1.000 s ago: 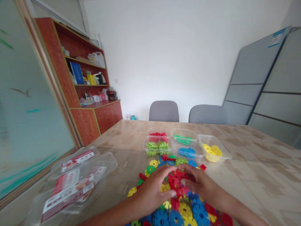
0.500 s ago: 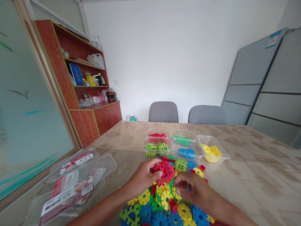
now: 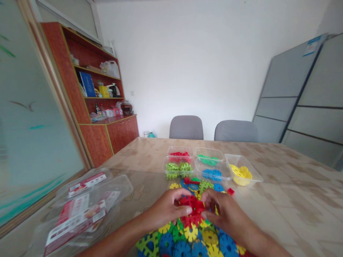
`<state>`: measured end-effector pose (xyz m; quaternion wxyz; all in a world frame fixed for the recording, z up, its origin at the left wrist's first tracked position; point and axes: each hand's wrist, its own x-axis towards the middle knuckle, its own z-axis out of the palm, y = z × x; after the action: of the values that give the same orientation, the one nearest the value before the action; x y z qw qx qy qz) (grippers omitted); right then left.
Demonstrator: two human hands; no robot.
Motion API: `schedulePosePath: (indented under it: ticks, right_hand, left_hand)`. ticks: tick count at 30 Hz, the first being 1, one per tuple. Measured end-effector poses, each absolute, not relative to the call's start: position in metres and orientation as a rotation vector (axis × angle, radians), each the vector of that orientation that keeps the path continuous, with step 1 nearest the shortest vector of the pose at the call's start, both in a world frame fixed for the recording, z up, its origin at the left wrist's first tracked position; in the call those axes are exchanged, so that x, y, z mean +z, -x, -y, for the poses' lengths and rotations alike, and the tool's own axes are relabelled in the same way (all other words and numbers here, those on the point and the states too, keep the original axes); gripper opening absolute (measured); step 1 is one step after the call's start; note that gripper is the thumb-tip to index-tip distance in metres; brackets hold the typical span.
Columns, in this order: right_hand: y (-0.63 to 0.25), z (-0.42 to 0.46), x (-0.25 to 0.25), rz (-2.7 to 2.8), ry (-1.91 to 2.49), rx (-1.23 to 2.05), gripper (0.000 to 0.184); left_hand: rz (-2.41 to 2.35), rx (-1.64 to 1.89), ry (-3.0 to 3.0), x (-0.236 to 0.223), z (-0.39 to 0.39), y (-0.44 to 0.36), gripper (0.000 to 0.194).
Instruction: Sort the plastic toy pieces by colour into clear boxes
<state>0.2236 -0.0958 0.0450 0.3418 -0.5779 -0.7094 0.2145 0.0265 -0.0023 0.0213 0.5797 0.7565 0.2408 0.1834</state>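
My left hand point(image 3: 174, 204) grips red plastic building pieces point(image 3: 193, 208), its thumb lying across their front. From the other side, the thumb and fingers of my right hand point(image 3: 218, 206) close on the same red pieces. How many pieces are stacked there I cannot tell. Below both hands spreads a pile of loose notched discs and squares: blue discs point(image 3: 182, 248), yellow discs point(image 3: 210, 237) and a lime green square point(image 3: 150, 244). A small red piece point(image 3: 230, 192) lies at the pile's right side, and a longer red piece point(image 3: 191, 181) rests at its far edge.
Beyond the pile, clear plastic boxes hold sorted pieces: red point(image 3: 179, 155), lime green point(image 3: 179, 168), green point(image 3: 207, 159), blue point(image 3: 212, 174) and yellow point(image 3: 241, 174). Clear lids point(image 3: 122, 182) with printed labels are stacked at the left. Two grey chairs point(image 3: 186, 127) stand behind the table point(image 3: 150, 153).
My left hand has brought the red pieces slightly nearer and to the right. My right hand has risen from the pile and now meets them.
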Motion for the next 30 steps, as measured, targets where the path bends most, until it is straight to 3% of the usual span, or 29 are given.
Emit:
schedulePosePath:
  ticks: [7, 12, 15, 19, 25, 30]
  right_hand:
    - [-0.217, 0.097, 0.039, 1.881, 1.452, 0.547, 0.021]
    - [-0.224, 0.099, 0.053, 1.767, 1.421, 0.618, 0.012]
    - [-0.231, 0.097, 0.058, 1.7, 1.427, 0.616, 0.017]
    - [-0.238, 0.091, 0.053, 1.674, 1.415, 0.648, 0.019]
    - [-0.241, 0.09, 0.048, 1.702, 1.392, 0.693, 0.018]
    - [-0.246, 0.092, 0.05, 1.71, 1.413, 0.679, 0.019]
  left_hand:
    - [-0.506, 0.4, -1.657, 0.019, 0.008, -0.032, 0.047]
    - [-0.535, 0.436, -1.572, 0.027, 0.006, -0.03, 0.052]
    - [-0.591, 0.523, -1.607, 0.04, -0.007, -0.03, 0.05]
    - [-0.731, 0.654, -1.733, 0.066, -0.052, -0.033, 0.054]
    - [-1.014, 0.69, -1.845, 0.091, -0.141, -0.059, 0.027]
    - [-1.27, 0.649, -2.014, 0.087, -0.183, -0.084, 0.029]
